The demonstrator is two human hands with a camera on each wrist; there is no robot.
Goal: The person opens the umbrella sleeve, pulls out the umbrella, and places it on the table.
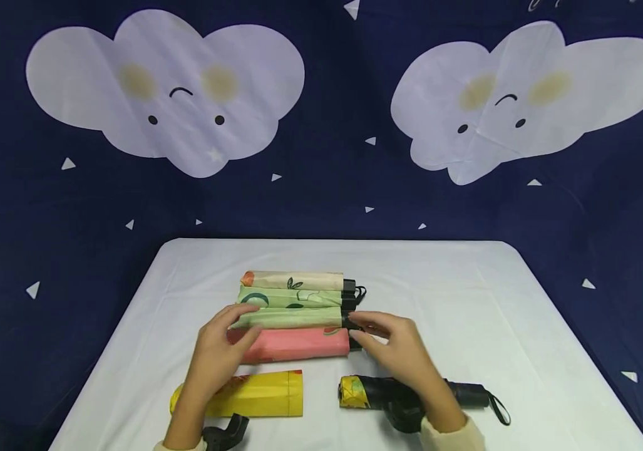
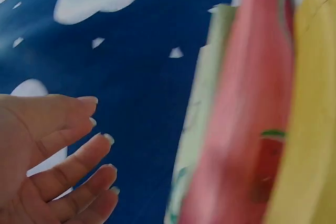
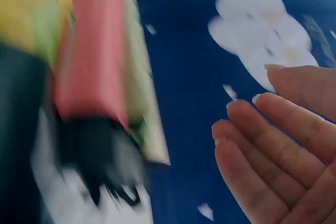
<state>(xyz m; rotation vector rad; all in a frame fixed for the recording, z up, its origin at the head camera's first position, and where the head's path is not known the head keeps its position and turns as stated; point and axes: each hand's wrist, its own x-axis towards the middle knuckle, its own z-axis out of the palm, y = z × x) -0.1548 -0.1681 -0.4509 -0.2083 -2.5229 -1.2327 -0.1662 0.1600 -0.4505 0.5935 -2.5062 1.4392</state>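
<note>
Four folded umbrellas lie side by side on the white table: a cream one (image 1: pixel 315 280) at the back, a green one (image 1: pixel 321 299), a light green one (image 1: pixel 298 318), and a pink one (image 1: pixel 304 345) in front. My left hand (image 1: pixel 220 347) hovers at their left ends, fingers spread and holding nothing. By the black handles at the right ends is my right hand (image 1: pixel 397 344), its fingers loosely bent with nothing in them. Both wrist views show the palms with empty fingers, beside the pink umbrella (image 2: pixel 241 98).
Below my left forearm lies a yellow, sleeve-like fabric piece (image 1: pixel 276 393) with a red edge. A black folded umbrella (image 1: pixel 464 394) with a yellow patterned end and wrist strap lies under my right forearm. Behind the table hangs a dark blue cloth (image 1: pixel 332 188) with clouds.
</note>
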